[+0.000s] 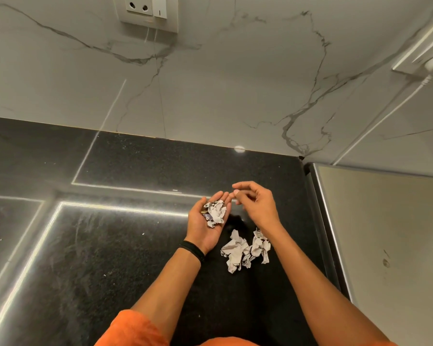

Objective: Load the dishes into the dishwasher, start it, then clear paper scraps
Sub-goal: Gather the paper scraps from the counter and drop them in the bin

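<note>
the left grip (201,229), a bare hand, is turned palm up above the dark surface (105,250), fingers nearly straight and lightly cupped, pointing away from the body toward the wall. it clasps nothing. a small heap of crumpled paper scraps (216,213) simply lies in the hollow of the palm and across the base of the fingers. a black wristband (193,250) circles that wrist, and the forearm runs back to an orange sleeve (133,328) at the lower edge.

the right grip (258,206) hangs just beside the left fingertips, back of the hand up, wrist bent, fingers loosely curled. thumb and forefinger are drawn near each other over the left fingertips, and no paper shows between them.

the palm-held scraps are white to pale grey, tightly wrinkled, with darker printed patches at the left side of the heap. a second, larger cluster of crumpled paper (245,248) lies on the surface between the two forearms, below the hands, in two touching clumps of the same creased grey-white paper.

the surface is black speckled stone with bright strip reflections. behind it rises a white marble wall (210,83) with grey veins, carrying a socket plate (148,11) at the top. a pale panel with a metal edge (385,233) stands at the right.
</note>
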